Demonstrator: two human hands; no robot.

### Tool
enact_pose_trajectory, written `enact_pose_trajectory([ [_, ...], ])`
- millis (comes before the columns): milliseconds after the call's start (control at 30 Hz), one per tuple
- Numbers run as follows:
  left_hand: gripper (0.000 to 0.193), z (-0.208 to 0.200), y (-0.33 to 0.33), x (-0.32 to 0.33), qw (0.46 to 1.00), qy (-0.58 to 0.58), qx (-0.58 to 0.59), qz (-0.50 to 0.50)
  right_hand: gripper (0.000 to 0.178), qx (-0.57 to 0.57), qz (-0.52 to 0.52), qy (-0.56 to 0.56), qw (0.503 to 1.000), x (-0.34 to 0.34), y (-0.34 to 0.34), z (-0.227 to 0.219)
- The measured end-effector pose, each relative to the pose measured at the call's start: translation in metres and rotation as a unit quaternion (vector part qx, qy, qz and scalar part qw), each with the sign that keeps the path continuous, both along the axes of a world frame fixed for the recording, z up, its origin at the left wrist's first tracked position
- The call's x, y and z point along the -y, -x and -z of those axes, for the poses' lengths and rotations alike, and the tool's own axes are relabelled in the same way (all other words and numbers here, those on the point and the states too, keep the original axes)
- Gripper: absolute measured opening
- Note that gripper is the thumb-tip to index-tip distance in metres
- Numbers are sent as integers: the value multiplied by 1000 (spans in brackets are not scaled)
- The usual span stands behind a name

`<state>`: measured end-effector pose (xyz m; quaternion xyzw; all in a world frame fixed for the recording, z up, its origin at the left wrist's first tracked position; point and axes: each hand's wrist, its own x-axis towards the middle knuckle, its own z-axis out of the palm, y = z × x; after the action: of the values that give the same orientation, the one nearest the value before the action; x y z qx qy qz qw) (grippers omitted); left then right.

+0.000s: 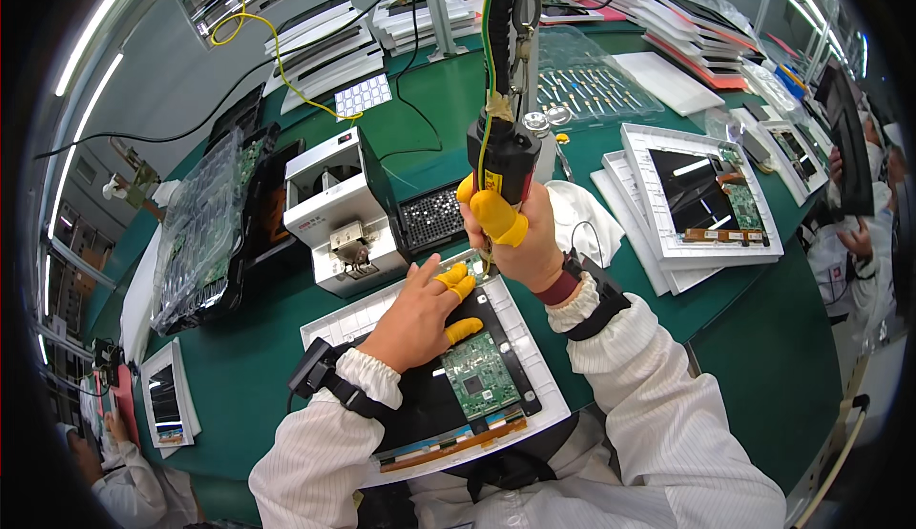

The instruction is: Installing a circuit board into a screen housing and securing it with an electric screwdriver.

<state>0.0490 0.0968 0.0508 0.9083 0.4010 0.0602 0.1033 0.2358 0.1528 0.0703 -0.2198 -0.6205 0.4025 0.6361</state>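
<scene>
In front of me lies a white-framed display panel (551,373) with a black back and a green circuit board (480,377) near its lower right. My left hand (420,311), with yellow finger cots, rests on the panel's upper part, fingers stretched out and thumb apart beside the board. My right hand (520,233) is wrapped round an upright black electric screwdriver (504,152), also with yellow cots on its fingers. The tool's lower end points at the panel's top edge, near the left fingertips; whether its tip touches a screw is too small to tell.
A white box-shaped machine (334,209) stands beyond my left hand. Left of it is a clear plastic tray of circuit boards (205,228). Stacked panels (706,195) lie at the right, and a clear tray of small cables (596,85) at the back. Co-workers sit around the green table (763,338).
</scene>
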Motion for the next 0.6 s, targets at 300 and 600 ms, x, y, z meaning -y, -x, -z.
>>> enact_pose_trajectory([
  [300, 46, 0, -1, 1, 1000, -3, 8, 3, 21, 42, 17, 10, 999, -2, 3, 4],
  [600, 45, 0, -1, 0, 1000, -11, 12, 8, 31, -92, -122, 78, 985, 6, 2, -2],
])
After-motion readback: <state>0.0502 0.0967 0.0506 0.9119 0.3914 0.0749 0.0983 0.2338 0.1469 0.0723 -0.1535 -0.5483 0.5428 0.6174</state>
